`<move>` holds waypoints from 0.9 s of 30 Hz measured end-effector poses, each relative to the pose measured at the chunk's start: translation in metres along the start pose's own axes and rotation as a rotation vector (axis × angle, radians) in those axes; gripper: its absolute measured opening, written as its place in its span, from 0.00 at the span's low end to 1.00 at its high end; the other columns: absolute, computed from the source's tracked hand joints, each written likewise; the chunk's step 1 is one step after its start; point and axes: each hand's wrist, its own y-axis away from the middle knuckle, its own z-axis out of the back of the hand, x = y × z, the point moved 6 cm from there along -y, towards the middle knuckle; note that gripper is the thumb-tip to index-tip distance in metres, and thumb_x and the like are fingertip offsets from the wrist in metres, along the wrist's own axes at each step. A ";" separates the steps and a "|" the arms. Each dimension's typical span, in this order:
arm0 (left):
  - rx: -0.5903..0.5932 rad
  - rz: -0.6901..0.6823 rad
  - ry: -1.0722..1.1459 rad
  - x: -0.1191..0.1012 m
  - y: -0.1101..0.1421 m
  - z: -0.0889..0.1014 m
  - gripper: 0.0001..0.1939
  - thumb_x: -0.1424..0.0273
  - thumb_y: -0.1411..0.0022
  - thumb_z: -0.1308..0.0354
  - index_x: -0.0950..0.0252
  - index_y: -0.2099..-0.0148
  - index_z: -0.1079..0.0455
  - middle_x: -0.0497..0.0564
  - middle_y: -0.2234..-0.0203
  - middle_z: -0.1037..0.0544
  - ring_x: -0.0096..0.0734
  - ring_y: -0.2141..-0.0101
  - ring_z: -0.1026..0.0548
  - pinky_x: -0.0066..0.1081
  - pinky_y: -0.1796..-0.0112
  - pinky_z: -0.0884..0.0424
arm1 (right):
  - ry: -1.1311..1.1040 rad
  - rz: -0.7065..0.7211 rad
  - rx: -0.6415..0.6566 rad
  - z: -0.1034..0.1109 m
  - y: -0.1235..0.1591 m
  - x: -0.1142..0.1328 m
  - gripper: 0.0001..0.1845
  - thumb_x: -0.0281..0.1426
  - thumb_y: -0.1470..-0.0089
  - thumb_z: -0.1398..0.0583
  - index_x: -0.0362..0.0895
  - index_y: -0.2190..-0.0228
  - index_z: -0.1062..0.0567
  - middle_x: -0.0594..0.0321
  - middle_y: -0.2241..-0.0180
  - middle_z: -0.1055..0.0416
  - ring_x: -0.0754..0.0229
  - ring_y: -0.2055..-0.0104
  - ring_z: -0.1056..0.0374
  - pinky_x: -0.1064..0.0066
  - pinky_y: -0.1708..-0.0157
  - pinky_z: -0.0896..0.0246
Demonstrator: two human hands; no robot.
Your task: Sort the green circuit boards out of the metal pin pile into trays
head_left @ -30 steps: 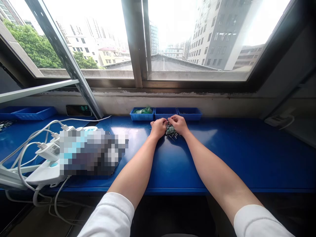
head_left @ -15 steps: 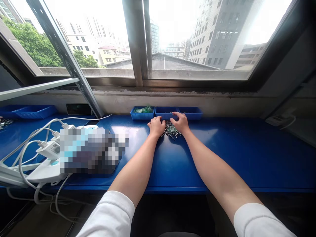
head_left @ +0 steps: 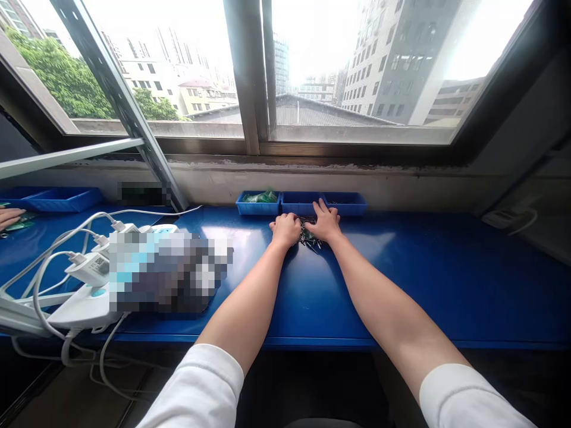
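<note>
A pile of small dark metal pieces (head_left: 311, 240), thin and pin-like, lies on the blue table between my hands, with a bit of green among them. My left hand (head_left: 286, 230) is at the pile's left side, its fingers curled down; what is under the fingertips is hidden. On the right side, my right hand (head_left: 326, 223) rests against the pile with its fingers stretched apart, pointing toward the bins. Just behind the hands stand a middle blue bin (head_left: 298, 205) and a right blue bin (head_left: 350, 206); the right one seems to have small dark bits inside.
A left blue bin (head_left: 257, 208) holds green plastic bags (head_left: 261, 197). White chargers and a power strip (head_left: 80, 309) with cables lie left, beside a blurred-out patch. Metal shelf posts (head_left: 156, 160) rise there. Another person's hand (head_left: 9, 217) is at the far left near more blue bins (head_left: 65, 201).
My right hand has spread its fingers and moved slightly left over the pile, covering more of it. The left hand's fingers have curled in. Another person's hand has come in at the left edge.
</note>
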 end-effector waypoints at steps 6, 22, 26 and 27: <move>0.014 -0.010 -0.019 0.001 -0.001 -0.001 0.17 0.65 0.37 0.55 0.60 0.51 0.30 0.57 0.51 0.28 0.45 0.48 0.34 0.44 0.49 0.41 | -0.075 0.059 -0.163 0.010 0.001 0.004 0.26 0.34 0.53 0.38 0.42 0.51 0.28 0.53 0.45 0.40 0.43 0.48 0.47 0.53 0.49 0.45; 0.074 -0.055 -0.051 -0.002 0.000 -0.004 0.18 0.68 0.41 0.54 0.59 0.52 0.30 0.55 0.52 0.26 0.45 0.50 0.33 0.45 0.51 0.41 | -0.132 0.241 0.135 -0.017 -0.002 0.012 0.08 0.28 0.49 0.39 0.46 0.66 0.20 0.60 0.64 0.26 0.54 0.57 0.34 0.65 0.52 0.42; 0.079 -0.052 -0.050 -0.001 0.000 -0.004 0.17 0.69 0.41 0.54 0.58 0.53 0.29 0.54 0.52 0.26 0.44 0.49 0.33 0.43 0.50 0.41 | -0.149 0.247 0.120 -0.011 0.000 0.015 0.07 0.27 0.49 0.38 0.45 0.68 0.20 0.60 0.65 0.27 0.55 0.59 0.35 0.66 0.54 0.41; 0.078 -0.053 -0.049 -0.001 0.000 -0.004 0.17 0.69 0.41 0.54 0.58 0.53 0.29 0.54 0.53 0.26 0.43 0.49 0.33 0.43 0.50 0.41 | -0.154 0.251 0.121 -0.010 0.001 0.016 0.07 0.27 0.49 0.38 0.45 0.68 0.20 0.60 0.65 0.27 0.55 0.59 0.35 0.66 0.55 0.41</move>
